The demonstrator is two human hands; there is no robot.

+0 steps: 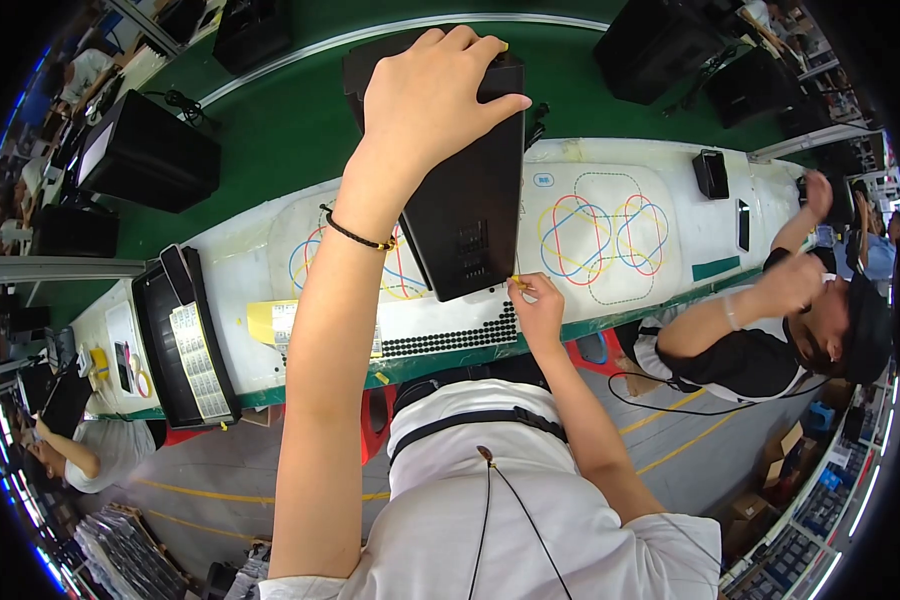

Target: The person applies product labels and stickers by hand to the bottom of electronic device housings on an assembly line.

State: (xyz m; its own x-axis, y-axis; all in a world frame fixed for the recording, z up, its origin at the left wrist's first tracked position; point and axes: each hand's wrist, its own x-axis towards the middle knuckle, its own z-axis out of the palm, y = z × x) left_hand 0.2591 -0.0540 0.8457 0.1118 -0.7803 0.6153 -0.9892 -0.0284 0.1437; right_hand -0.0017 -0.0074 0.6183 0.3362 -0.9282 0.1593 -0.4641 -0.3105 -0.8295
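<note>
A tall black box-shaped device (480, 210) stands tilted over the bench in front of me. My left hand (435, 95) is closed over its far end, thumb along the right edge, with something yellow on one fingertip. At the device's near right corner my right hand (538, 308) has thumb and forefinger pinched together; a bit of yellow shows at the fingertips. Whatever small thing the pinch may hold is too small to make out. Just below the device lies a white sheet with rows of round black stick-on pads (450, 340), close to my right hand.
Left of my arm, a black tray (185, 345) holds label sheets. A yellow-edged label sheet (280, 322) lies partly behind my left forearm. Black devices (150, 150) stand on the green surface beyond. A small black bin (710, 175) and a phone (743, 225) lie rightward, near a seated co-worker (770, 330).
</note>
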